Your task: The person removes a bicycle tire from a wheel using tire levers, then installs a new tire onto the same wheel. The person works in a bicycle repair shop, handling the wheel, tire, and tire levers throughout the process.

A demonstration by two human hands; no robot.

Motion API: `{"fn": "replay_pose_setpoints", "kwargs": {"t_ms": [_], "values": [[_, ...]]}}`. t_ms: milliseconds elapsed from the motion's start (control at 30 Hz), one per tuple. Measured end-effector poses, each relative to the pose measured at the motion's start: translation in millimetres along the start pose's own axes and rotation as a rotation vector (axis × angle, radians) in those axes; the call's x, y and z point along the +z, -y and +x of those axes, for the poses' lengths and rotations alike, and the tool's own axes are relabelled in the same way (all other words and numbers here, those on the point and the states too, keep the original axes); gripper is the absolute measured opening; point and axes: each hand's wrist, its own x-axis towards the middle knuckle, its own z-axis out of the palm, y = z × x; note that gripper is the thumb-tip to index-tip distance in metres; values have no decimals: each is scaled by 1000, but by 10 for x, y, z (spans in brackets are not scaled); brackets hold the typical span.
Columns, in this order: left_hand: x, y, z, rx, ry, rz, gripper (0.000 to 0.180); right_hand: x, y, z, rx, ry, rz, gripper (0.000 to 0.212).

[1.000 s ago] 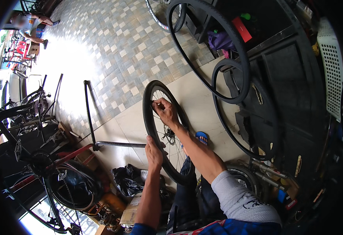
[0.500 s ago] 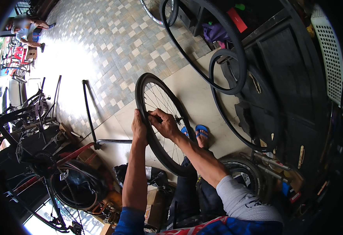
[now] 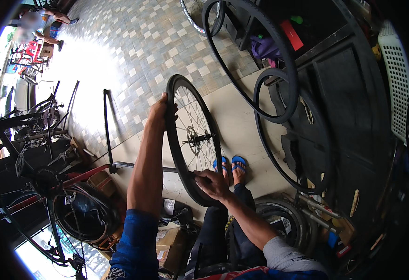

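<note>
Here, fingers of the left hand (image 3: 158, 111) grip the wheel (image 3: 195, 139) at its far side; those of the right hand (image 3: 212, 185) bend against its near side, hold unclear. It tilts between them, above the pale floor edge (image 3: 233, 127), long axis pointing away.

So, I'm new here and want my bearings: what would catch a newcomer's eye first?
First, the spoked bicycle wheel at the centre, with the left hand on its upper left side and the right hand at its lower part. Next, the large loose black tyre looping across the upper right, then the bright blue flip-flops on the pale floor near the right hand.
</note>
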Motion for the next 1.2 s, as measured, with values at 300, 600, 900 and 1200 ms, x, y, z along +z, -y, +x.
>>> {"fn": "replay_pose_setpoints", "kwargs": {"t_ms": [300,600,900,1200], "values": [[225,1216,-1607,754,74,306,77,-153,90,1286,143,-247,409,15],[431,1317,-2079,613,103,181,60,-262,209,2004,-18,-459,190,22],[359,1332,-1688,472,-64,359,64,-256,-68,1720,395,-306,15,23],[-53,1094,-1517,290,76,-30,72,-296,140,2103,192,-449,-218,32]]}}
